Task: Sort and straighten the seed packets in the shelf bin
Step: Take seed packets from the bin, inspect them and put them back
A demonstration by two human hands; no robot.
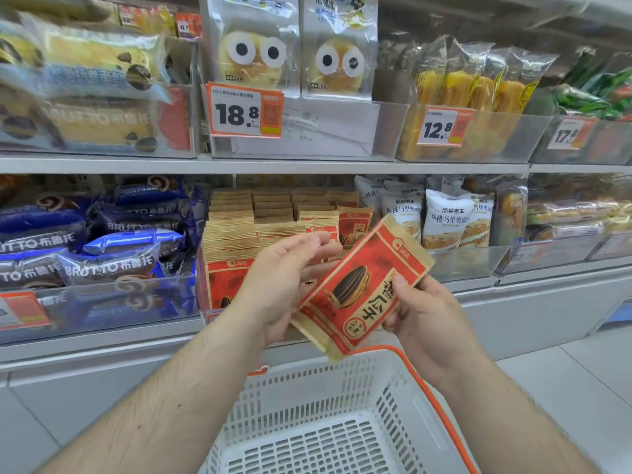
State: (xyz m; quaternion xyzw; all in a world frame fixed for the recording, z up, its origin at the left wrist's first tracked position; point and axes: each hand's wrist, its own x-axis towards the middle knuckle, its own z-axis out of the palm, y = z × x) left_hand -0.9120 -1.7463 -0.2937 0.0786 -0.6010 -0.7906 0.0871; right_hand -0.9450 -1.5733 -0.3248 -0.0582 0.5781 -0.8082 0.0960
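Midway through, by the look of it. One seed packet [362, 289] out of the shelf bin [205, 302] and held in front of it at centre frame, tilted, its top corner toward one o'clock and its bottom corner toward seven. Pinched at its right edge by the right hand [427, 316] — thumb on the printed face, remaining fingers curled behind. Left hand [284, 282] at nine o'clock of the packet, palm turned toward it, fingers [307, 242] straight and slightly apart; touching the packet's back or only close to it, hard to tell.

Behind the hands, at twelve o'clock, the stock in the bin: rows of packets [239, 227] standing upright in several files, tops roughly level at the left and middle. At one o'clock, a couple of red packets [354, 225] leaning and sitting lower than their neighbours — likely still to be straightened. Front packet [222, 282] at ten o'clock upright against the clear bin wall.

Left to do, judging from this: return the held packet upright into a file, face forward, then square the leaning ones on the right side.

Below, at six o'clock, a white basket [342, 405] with orange trim.
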